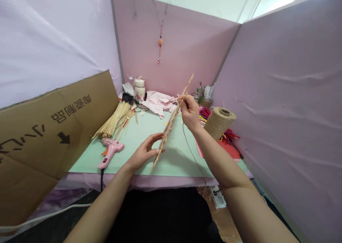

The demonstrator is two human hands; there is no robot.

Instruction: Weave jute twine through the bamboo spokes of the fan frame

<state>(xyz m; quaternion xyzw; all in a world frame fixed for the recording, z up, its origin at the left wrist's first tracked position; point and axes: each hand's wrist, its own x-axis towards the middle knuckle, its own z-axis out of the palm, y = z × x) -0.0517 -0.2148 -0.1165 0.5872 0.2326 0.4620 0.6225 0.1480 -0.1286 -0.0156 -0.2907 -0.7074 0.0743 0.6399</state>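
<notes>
A thin, flat piece made of wooden sticks (pixel 167 130) is held up over the table, tilted and seen nearly edge-on. My left hand (pixel 145 152) grips its lower part between thumb and fingers. Near its upper part my right hand (pixel 190 111) is closed in a pinch on a thin brown twine (pixel 187 138), which hangs down toward the table's front edge. The far face of the stick piece is hidden. To the right of my right hand stands a large spool of twine (pixel 219 123), leaning a little.
On the left lie a pink glue gun (pixel 111 151) and a bundle of thin sticks (pixel 113 120), beside a tall cardboard sheet (pixel 66 129). A lidded jar (pixel 139 89) and crumpled pink cloth (pixel 160 102) are at the back. Red sheets (pixel 229 149) lie right.
</notes>
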